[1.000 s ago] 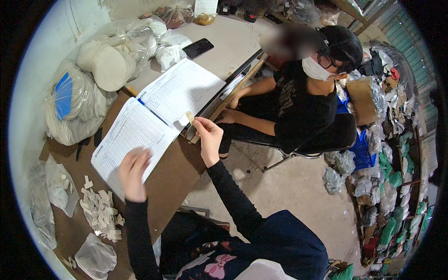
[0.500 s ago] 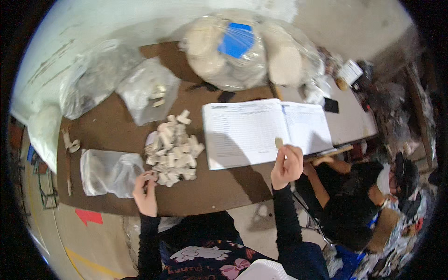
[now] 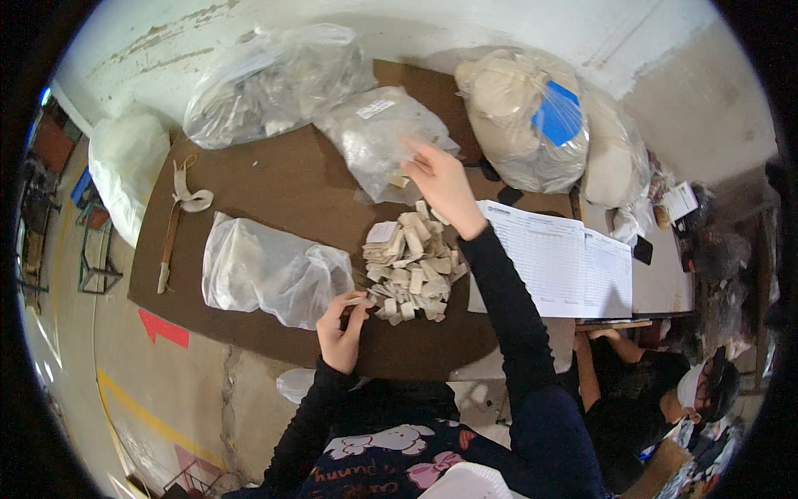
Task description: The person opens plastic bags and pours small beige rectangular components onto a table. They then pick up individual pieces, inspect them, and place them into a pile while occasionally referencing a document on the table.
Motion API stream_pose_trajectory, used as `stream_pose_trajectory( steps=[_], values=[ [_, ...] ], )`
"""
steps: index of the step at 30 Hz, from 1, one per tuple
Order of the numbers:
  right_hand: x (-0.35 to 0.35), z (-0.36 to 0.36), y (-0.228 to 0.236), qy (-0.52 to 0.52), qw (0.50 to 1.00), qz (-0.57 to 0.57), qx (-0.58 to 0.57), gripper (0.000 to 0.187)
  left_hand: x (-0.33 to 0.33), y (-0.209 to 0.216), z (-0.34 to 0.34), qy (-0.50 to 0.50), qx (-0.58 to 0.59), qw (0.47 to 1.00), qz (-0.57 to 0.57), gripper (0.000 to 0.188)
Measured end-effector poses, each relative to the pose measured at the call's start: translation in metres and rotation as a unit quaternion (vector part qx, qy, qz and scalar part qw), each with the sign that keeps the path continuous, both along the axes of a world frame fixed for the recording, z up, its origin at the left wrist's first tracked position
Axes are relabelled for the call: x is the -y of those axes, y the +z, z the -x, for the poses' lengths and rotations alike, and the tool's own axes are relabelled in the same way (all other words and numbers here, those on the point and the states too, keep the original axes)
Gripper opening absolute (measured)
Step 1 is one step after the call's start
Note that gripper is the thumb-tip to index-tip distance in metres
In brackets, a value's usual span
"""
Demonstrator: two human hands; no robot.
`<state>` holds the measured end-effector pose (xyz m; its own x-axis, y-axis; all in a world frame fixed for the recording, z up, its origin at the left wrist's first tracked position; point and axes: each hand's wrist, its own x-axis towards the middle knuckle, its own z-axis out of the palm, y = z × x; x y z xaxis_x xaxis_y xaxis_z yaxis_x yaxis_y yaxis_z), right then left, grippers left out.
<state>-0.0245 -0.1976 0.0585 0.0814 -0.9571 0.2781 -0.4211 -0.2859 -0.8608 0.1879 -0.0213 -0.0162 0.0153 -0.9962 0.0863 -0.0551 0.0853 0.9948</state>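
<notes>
A heap of small, pale, flat pieces lies on the brown table. At its lower left edge, my left hand is closed in a pinch, seemingly on one pale piece. My right hand reaches past the heap to a clear plastic bag. Its index finger and thumb are apart, with no piece visible between them. A few pale pieces show at the bag's near end, just below the thumb. Left of the heap lies a translucent plastic bag, close to my left hand.
An open printed record book lies to the right. Large filled bags stand behind it, with another full bag at the back left. A thin stick lies at left. A co-worker sits at lower right.
My right hand has moved from over the book, where it held a pale piece, leftward and away to the plastic bag, and its fingers have parted. The head view has shifted left.
</notes>
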Motion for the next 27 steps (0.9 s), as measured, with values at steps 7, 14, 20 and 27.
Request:
stream_pose_trajectory(
  steps=[7, 14, 20, 27],
  values=[
    [-0.098, 0.033, 0.007, -0.014, 0.990, -0.076, -0.118, 0.018, -0.001, 0.017, 0.002, -0.033, -0.043, 0.995, -0.078, 0.015],
    [-0.132, 0.037, -0.013, -0.056, 0.991, -0.046, -0.111, 0.010, 0.001, 0.009, 0.002, -0.049, -0.026, 0.995, -0.078, 0.016],
    [-0.109, 0.002, -0.021, -0.101, 0.959, 0.028, -0.264, 0.018, 0.008, 0.004, -0.001, -0.009, -0.007, 0.999, 0.032, 0.013],
    [-0.128, 0.012, -0.009, -0.102, 0.987, 0.029, -0.120, 0.010, 0.006, 0.020, -0.004, -0.007, -0.240, 0.953, -0.182, 0.022]
  ],
)
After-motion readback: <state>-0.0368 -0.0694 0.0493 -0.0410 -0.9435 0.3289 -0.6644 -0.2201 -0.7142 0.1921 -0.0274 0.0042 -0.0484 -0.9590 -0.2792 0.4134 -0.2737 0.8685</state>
